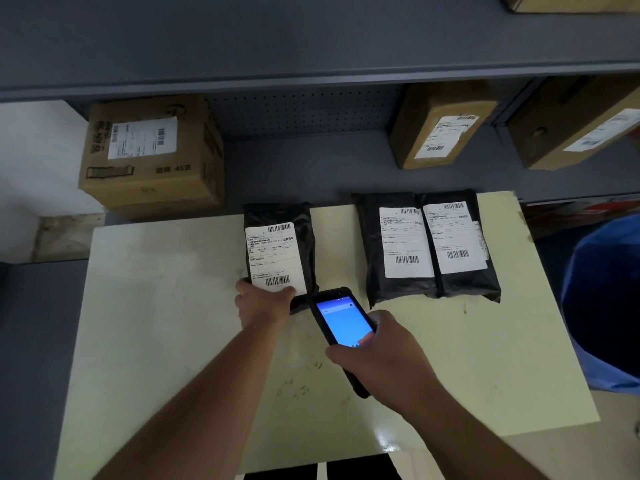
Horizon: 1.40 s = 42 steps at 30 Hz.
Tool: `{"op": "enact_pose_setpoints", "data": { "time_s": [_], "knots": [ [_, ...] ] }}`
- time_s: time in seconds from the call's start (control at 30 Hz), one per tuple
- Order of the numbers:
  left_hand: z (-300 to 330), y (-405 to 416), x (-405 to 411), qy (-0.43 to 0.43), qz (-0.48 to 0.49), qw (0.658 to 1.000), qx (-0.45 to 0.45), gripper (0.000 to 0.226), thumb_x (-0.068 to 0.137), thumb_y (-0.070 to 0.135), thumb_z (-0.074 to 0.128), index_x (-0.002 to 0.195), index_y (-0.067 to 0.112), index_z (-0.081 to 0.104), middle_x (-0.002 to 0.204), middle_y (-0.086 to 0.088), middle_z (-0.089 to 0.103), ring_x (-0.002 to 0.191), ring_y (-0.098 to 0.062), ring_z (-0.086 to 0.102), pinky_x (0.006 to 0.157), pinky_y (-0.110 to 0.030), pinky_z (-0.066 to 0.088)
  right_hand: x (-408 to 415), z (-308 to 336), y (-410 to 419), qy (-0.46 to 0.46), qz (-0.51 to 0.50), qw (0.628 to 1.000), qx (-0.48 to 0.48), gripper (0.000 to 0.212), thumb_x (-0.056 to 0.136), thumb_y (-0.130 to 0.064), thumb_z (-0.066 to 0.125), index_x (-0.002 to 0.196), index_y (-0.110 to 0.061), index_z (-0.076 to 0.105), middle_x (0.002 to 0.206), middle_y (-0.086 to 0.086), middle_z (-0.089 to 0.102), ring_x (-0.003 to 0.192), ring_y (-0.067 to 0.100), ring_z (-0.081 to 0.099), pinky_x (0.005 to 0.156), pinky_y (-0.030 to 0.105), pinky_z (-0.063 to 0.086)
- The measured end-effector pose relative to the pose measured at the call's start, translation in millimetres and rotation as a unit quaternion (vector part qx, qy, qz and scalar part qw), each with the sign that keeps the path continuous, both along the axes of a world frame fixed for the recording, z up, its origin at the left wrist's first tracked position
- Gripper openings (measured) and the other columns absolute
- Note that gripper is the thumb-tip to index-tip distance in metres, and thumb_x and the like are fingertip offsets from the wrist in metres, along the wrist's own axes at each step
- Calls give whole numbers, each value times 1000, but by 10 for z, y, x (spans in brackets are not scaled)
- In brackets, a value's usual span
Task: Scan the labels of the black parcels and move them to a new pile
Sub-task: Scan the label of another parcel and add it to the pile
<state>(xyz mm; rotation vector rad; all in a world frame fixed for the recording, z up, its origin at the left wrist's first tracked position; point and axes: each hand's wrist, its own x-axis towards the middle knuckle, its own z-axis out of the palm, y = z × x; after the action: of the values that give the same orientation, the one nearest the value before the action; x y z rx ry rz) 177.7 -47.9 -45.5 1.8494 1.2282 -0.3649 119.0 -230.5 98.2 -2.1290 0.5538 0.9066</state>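
The black parcel (278,249) I was working on lay flat near the middle of the pale table (166,306), its white label (275,258) facing up with a barcode at the top and another at the bottom; my left hand (263,299) was closed on its near left corner, thumb pressed on the lower edge of the label just under the bottom barcode. My right hand (381,355) was wrapped around the handheld scanner (341,327), fingers curled along its sides and thumb at the lower edge of the lit blue screen; the head of the device sat just beside the parcel's near right corner (whether it actually touched the wrapping, I could not tell from that angle). To the right, well apart from my parcel, two more black parcels (427,247) lay side by side and touching, both with labels up; they reached the far edge of the table. Beyond the table stood a grey shelf (311,161) with a large cardboard box (149,157) on its left and two smaller brown boxes (440,129) on its right; a blue bin (606,299) stood off the table's right side.
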Motion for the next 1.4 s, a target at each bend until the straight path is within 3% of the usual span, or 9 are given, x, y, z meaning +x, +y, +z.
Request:
{"op": "enact_pose_setpoints", "data": {
  "time_s": [0.07, 0.17, 0.3, 0.43, 0.6, 0.83, 1.1, 1.27, 1.4],
  "knots": [
    [4, 32, -25, -20, 32, 998, -44, 73, 77, 23, 83, 138, 11, 45, 134, -10, 62, 101, -27, 60, 80, -35, 51, -17, -16, -2, -1, -3, 1000, 2, 45, 72, -43, 81, 103, -29, 51, 83, -2, 67, 60, 12, 63, 54, 26, 51],
    [-8, 97, -53, -39, 44, 992, -110, 50, 82, 16, 79, 130, 12, 64, 125, -7, 73, 98, -25, 66, 78, -31, 51, -51, -20, 8, 0, -9, 1000, 6, 45, 70, -44, 80, 101, -28, 52, 81, -1, 67, 55, 12, 61, 51, 28, 51],
    [12, 170, -99, -50, 22, 983, -177, 36, 80, 12, 81, 116, 15, 76, 113, -4, 78, 103, -27, 73, 99, -41, 57, -88, 13, 32, -5, -2, 1000, 1, 45, 70, -45, 80, 101, -28, 52, 86, -1, 69, 63, 15, 65, 55, 27, 52],
    [17, 258, -140, -62, 8, 975, -215, 27, 76, 10, 81, 97, 26, 75, 111, -1, 80, 104, -27, 75, 103, -46, 56, -84, 60, 65, -8, 15, 1000, -6, 44, 71, -45, 79, 100, -26, 52, 85, -1, 69, 63, 14, 63, 55, 28, 50],
    [93, 334, -265, -103, 11, 963, -249, 28, 78, 3, 77, 97, 23, 77, 110, -2, 81, 104, -26, 76, 104, -46, 55, -85, 138, 137, -9, 33, 999, -20, 46, 74, -43, 81, 103, -24, 52, 94, -1, 70, 78, 19, 74, 58, 29, 52],
    [236, 480, -399, -156, -16, 948, -277, 31, 84, -5, 71, 109, 13, 75, 109, -4, 82, 104, -30, 77, 101, -50, 57, -157, 188, 270, 0, 53, 998, -20, 48, 70, -47, 80, 102, -21, 55, 96, 2, 72, 66, 15, 63, 58, 31, 49],
    [344, 592, -502, -183, 5, 940, -288, 30, 87, -12, 66, 108, 9, 70, 97, -1, 83, 81, -15, 80, 63, -23, 60, -227, 266, 460, -12, 67, 998, -17, 47, 71, -48, 79, 100, -19, 56, 91, 1, 72, 64, 15, 60, 57, 30, 47],
    [292, 668, -561, -181, 30, 939, -291, 41, 84, -10, 71, 122, 5, 62, 112, -8, 79, 95, -23, 78, 72, -29, 59, -264, 305, 534, -9, 73, 997, -16, 46, 71, -48, 79, 99, -19, 57, 91, 1, 72, 64, 15, 60, 57, 29, 47],
    [247, 733, -579, -177, 26, 940, -291, 49, 81, -6, 73, 128, 3, 62, 119, -12, 78, 105, -28, 77, 88, -41, 60, -281, 323, 583, -7, 76, 997, -14, 46, 72, -47, 79, 100, -19, 57, 84, -3, 69, 60, 14, 60, 58, 30, 47]
  ]
}}
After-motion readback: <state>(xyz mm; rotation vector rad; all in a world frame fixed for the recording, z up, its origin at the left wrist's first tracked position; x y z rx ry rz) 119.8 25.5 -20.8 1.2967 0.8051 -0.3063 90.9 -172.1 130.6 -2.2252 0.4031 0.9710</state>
